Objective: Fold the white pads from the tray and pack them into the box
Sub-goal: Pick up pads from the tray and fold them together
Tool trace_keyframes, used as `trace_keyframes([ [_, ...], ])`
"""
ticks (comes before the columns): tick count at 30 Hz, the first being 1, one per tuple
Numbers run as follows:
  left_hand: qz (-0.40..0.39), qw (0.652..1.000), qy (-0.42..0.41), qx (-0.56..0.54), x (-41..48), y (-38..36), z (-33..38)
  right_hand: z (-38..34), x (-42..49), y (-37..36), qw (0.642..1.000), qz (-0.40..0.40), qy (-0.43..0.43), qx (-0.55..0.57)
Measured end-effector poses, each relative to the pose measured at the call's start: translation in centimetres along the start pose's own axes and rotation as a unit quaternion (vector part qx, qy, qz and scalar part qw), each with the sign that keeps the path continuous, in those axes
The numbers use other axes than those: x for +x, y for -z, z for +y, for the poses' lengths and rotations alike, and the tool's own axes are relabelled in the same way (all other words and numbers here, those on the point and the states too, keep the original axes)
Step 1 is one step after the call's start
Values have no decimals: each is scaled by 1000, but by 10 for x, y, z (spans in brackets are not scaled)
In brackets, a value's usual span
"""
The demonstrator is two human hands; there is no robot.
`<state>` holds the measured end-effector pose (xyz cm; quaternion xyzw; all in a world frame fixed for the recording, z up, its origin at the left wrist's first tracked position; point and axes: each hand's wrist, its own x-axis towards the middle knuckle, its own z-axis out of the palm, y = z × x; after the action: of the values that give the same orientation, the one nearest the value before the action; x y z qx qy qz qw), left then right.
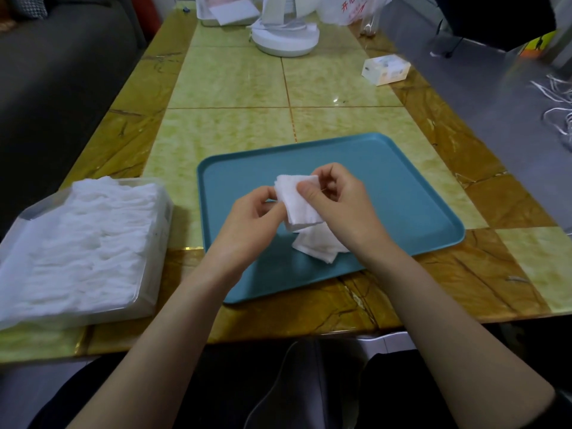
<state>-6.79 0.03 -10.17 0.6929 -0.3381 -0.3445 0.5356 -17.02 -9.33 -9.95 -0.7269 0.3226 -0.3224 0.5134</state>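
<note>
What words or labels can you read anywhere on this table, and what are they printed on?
"开心" in red, on the white plastic bag; its further characters are cut off or blurred.
Small white carton: print too blurred to read.
Yellow packet: markings too blurred to read.

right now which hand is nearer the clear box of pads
Left. The left hand is over the tray's left part, toward the box; the right hand is farther right, beyond the held pad.
</note>
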Motion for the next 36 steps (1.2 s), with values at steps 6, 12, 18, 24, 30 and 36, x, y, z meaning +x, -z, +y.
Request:
trace_keyframes([
  [6,2,1000,-5,-9,-3,0,4,0,-2,-4,999,3,18,-31],
  [12,48,998,-40,20,-1,-1,0,3,0,-3,995,-18,-67,-73],
  [18,29,995,-56,79,2,1,-4,-2,3,10,995,-87,-39,-18],
  [24,58,975,-92,192,2,4,-7,8,6,27,970,-52,-2,-236],
  [30,105,962,-97,234,1,9,-6,24,0,38,872,-180,-46,-453],
  [36,114,958,-100,243,2,10,-6,17,-1,39,886,-125,-49,-443],
])
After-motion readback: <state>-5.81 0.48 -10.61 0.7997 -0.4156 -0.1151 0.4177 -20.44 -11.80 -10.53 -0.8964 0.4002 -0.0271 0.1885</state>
